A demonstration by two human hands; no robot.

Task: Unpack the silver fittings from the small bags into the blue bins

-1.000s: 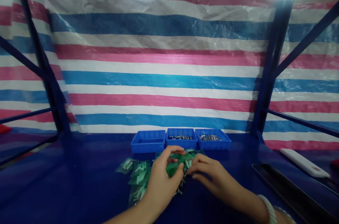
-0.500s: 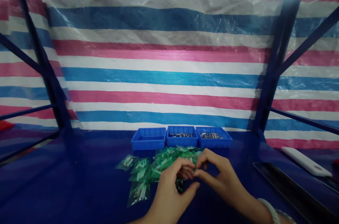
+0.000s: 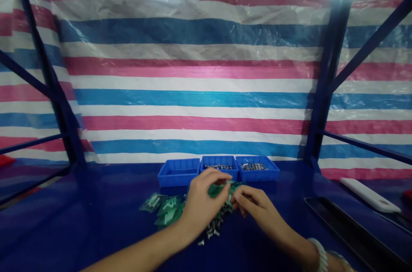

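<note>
My left hand [image 3: 206,201] reaches over the green packets, thumb and forefinger brought together around a small pale piece at their tips, too small to name. Close by on its right, my right hand [image 3: 257,205] has its fingertips pinched; anything between them is hidden. Below and between the hands lies a loose heap of small metal screws [image 3: 214,227]. Green-tinted clear plastic bags [image 3: 169,210] with small parts inside spread to the left of my left hand and behind both hands, partly covered by them.
Three blue bins stand in a row at the back: the left bin [image 3: 178,173] shows a bare floor, while the middle bin [image 3: 220,161] and right bin [image 3: 259,175] hold metal parts. A dark flat device [image 3: 350,229] and a white oblong object [image 3: 370,194] lie at right. Blue posts [image 3: 325,92] flank the table.
My left hand has moved up and forward, away from my right fingertips, uncovering the screw heap. My right hand has shifted slightly down and left. The view has tilted up a little.
</note>
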